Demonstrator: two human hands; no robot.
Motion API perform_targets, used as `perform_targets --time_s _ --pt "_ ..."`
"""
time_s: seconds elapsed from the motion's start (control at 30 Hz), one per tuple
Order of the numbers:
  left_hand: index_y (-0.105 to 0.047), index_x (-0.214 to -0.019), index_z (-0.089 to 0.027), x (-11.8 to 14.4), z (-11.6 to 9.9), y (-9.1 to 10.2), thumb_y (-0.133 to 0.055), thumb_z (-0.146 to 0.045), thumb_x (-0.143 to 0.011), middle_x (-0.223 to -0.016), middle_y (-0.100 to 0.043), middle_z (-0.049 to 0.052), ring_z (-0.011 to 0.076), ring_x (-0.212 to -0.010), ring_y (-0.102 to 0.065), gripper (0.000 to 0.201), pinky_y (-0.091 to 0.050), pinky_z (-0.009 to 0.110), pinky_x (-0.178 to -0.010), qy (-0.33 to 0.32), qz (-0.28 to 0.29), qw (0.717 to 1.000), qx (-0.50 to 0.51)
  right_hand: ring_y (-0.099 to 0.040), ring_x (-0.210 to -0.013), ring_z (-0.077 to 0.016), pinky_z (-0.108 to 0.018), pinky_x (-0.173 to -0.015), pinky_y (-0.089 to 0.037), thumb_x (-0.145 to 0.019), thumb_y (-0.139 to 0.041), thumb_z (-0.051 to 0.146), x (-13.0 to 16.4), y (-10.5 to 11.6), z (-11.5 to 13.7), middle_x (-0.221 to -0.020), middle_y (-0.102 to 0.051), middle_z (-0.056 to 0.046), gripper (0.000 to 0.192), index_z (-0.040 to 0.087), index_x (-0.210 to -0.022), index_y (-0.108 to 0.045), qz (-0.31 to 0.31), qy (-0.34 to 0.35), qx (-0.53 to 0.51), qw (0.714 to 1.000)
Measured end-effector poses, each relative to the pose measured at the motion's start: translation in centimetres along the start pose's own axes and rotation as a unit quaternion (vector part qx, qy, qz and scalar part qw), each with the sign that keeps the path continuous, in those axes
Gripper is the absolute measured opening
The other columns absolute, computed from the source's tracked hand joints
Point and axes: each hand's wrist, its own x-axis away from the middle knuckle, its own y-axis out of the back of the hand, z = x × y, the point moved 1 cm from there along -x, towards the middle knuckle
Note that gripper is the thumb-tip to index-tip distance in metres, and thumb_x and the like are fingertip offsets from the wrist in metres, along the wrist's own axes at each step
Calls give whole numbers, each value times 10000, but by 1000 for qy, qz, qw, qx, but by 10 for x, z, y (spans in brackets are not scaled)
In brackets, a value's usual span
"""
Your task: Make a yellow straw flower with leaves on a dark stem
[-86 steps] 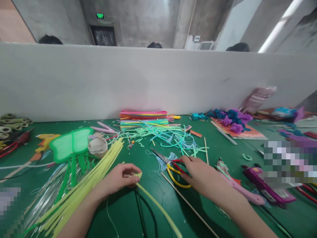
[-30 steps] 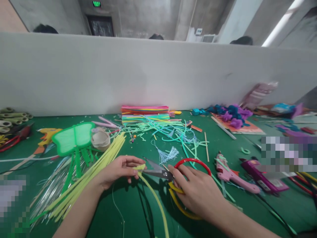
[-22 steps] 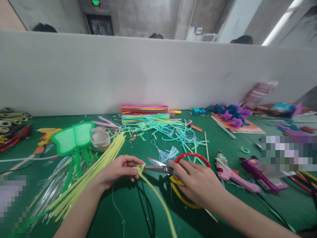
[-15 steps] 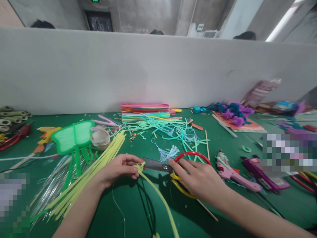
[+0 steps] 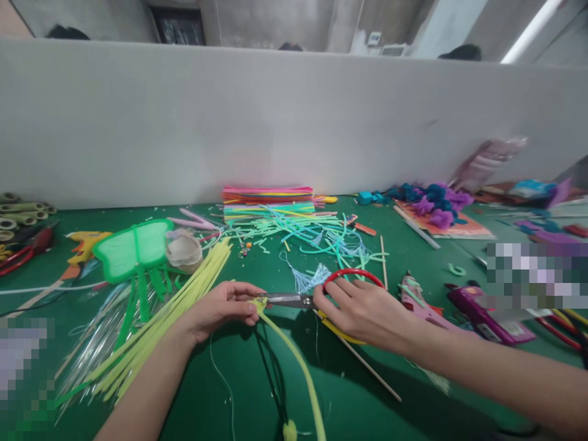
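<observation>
My left hand (image 5: 219,308) pinches the top end of a long yellow-green pipe cleaner (image 5: 294,361), which trails toward me over the green table (image 5: 239,392). My right hand (image 5: 362,312) grips scissors (image 5: 294,300) with one red and one yellow handle loop. The steel blades point left and are closed at the pinched end of the pipe cleaner, right by my left fingertips. A small yellow piece (image 5: 289,430) lies on the table near the bottom edge.
A bundle of yellow-green pipe cleaners (image 5: 174,318) lies at left beside a green butterfly-shaped frame (image 5: 131,250) and a tape roll (image 5: 184,252). Coloured strips (image 5: 269,203) are stacked by the white partition (image 5: 275,122). Pink (image 5: 425,312) and purple (image 5: 487,315) glue guns lie at right; a thin wooden stick (image 5: 367,367) lies under my right wrist.
My right hand picked up the scissors from the table, brought them left to the pipe cleaner end, and the blades went from open to closed there. My left hand kept its pinch.
</observation>
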Motion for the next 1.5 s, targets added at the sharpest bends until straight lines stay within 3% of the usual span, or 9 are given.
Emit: perform_targets --time_s 0.27,0.7,0.87,1.03,1.13,1.3,1.4,1.47,1.5 --pt "-667 -1010 -103 0 -3 -5 -808 -226 -667 -854 -727 83 101 -611 -623 391 -506 245 -625 15 -8 1000 13 -497 -522 -144 -312 -550 -227 -860 -472 90 -11 -12 -6 -608 -589 -19 111 151 -873 -564 -15 44 -26 999" --pt "-655 -1007 -99 0 -2 -6 -814 -209 -659 -939 -740 123 93 -597 -621 398 -499 238 -615 21 -9 999 31 -473 -467 -132 -314 -507 -190 -891 -426 80 -11 -22 -11 -565 -609 -37 202 149 -764 -567 37 50 -89 994" --pt "-659 -979 -109 3 -6 -8 -801 -237 -685 -948 -736 111 91 -623 -620 351 -511 231 -624 8 -4 1000 14 -549 -486 -169 -307 -486 -170 -962 -425 367 -15 -19 -26 -585 -619 -44 294 156 -826 -579 89 -32 -102 990" --pt "-653 -950 -117 5 -10 -12 -750 -305 -745 -939 -734 108 91 -621 -614 294 -522 238 -626 -3 -10 1000 -19 -603 -525 -220 -281 -441 -193 -767 -492 750 -18 -24 -27 -647 -650 -58 623 155 -934 -570 229 -167 -148 948" --pt "-651 -938 -118 3 -11 -13 -737 -341 -754 -915 -733 106 103 -625 -625 302 -532 253 -627 -2 -14 999 -50 -638 -678 -270 -299 -506 -367 -645 -604 773 -16 -31 -18 -752 -668 -105 730 122 -973 -570 268 -198 -187 924" --pt "-655 -878 -126 4 -14 -14 -693 -424 -773 -914 -731 112 131 -623 -643 318 -511 241 -543 -17 -23 993 -113 -594 -1003 -317 -367 -788 -465 -738 -746 357 -12 -36 -19 -1034 -639 -190 522 70 -1135 -567 281 -138 -243 918" --pt "-661 -853 -130 6 -16 -14 -703 -403 -761 -898 -733 108 137 -645 -642 292 -494 224 -524 -19 -27 990 -137 -613 -957 -295 -336 -717 -465 -726 -740 234 -23 -28 -31 -1026 -647 -162 551 112 -1229 -552 303 -139 -309 891" --pt "-654 -826 -137 7 -16 -15 -713 -390 -749 -858 -731 93 139 -638 -640 271 -498 228 -529 -14 -33 990 -136 -623 -828 -223 -306 -676 -445 -857 -591 266 -39 -20 -35 -920 -669 -115 259 140 -1077 -644 266 -180 -393 862" --pt "-648 -810 -140 7 -17 -15 -718 -383 -743 -832 -727 82 139 -633 -639 261 -499 230 -531 -12 -37 990 -134 -620 -769 -187 -285 -651 -439 -901 -530 331 -48 -18 -35 -877 -681 -86 270 155 -1067 -651 234 -214 -459 830"
